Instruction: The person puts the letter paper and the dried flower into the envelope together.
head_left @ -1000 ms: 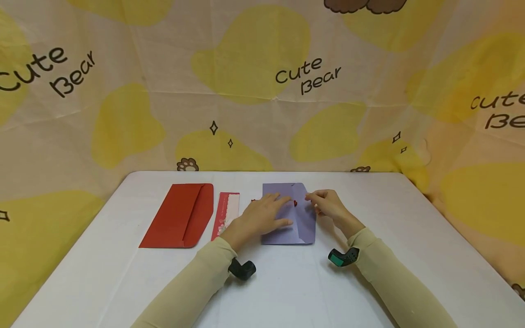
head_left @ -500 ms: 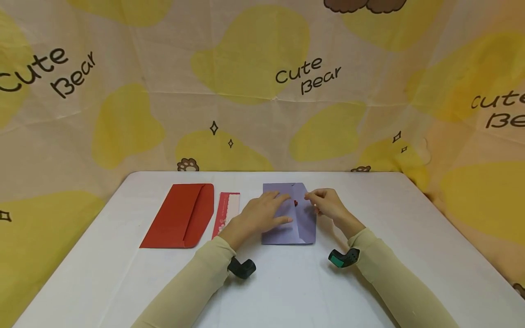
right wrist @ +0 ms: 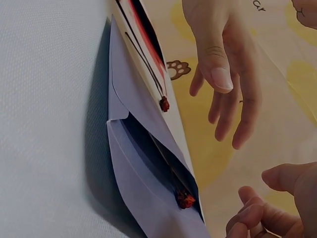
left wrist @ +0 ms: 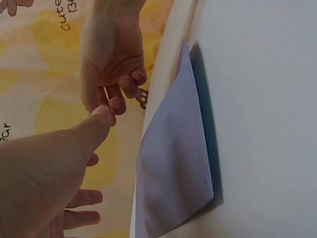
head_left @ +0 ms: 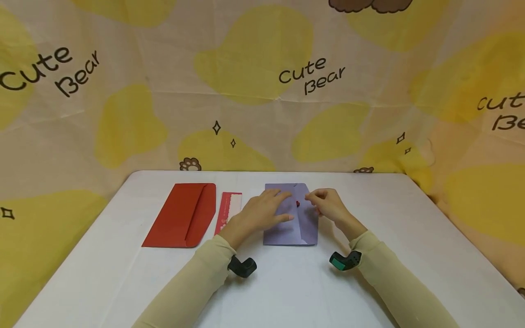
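Observation:
A purple envelope lies on the table with its flap to the right, and its mouth gapes in the right wrist view. A small dark red, bud-like piece on a thin dark stem sits in that mouth. Another such bud lies beyond the envelope. My left hand hovers over the envelope's left part, fingers spread and holding nothing. By the flap's right edge, my right hand has loosely bent fingers; the right wrist view shows its thumb apart from them, nothing between.
Left of the left hand lies a pink and white card, partly covered by that arm. A red envelope rests farther left on the white table. A yellow patterned cloth hangs behind the table's far edge.
Both hands keep almost the same place and pose. The head view has shifted slightly, so everything appears a little farther right. A red bud left of the purple envelope, visible earlier, is hidden in the head view.

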The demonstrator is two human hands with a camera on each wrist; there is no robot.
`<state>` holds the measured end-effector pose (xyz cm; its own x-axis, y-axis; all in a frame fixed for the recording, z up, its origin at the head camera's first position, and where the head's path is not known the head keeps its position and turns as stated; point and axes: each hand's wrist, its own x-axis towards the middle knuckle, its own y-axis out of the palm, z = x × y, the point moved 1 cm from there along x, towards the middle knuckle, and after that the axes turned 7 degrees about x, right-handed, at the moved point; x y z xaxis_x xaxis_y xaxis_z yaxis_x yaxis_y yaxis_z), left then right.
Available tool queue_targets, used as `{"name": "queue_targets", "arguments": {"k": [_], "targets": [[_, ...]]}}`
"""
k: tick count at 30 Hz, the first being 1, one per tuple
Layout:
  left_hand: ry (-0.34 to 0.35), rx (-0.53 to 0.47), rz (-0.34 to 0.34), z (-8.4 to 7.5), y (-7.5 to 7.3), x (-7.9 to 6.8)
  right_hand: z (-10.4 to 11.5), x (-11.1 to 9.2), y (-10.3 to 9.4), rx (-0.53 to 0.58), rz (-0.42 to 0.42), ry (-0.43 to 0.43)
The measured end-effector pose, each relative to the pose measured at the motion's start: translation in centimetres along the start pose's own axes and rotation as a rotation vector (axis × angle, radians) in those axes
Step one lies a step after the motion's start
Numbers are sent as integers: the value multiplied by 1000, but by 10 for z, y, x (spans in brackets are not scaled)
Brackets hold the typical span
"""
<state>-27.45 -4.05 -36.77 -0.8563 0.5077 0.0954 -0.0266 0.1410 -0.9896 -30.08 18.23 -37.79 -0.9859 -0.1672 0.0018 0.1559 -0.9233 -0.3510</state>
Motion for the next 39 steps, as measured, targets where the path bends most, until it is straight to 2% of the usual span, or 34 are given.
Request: {"name": "queue_targets", "arguments": {"k": [5, 14, 21, 29, 39], "targets": [[-4, 2, -7, 2, -4, -3, 4, -1, 4, -11, 1, -9], [-37, 20, -1, 14, -7, -12, 17, -3, 12, -2, 60, -91], [-66, 22, 5, 23, -7, -21, 21, -5, 22, -37, 57, -130], [-52, 27, -17, 32, -8, -33, 25, -4, 33, -182, 41, -194], [-85, 63, -14, 50, -14, -51, 30, -6, 47, -222, 57, -204]]}}
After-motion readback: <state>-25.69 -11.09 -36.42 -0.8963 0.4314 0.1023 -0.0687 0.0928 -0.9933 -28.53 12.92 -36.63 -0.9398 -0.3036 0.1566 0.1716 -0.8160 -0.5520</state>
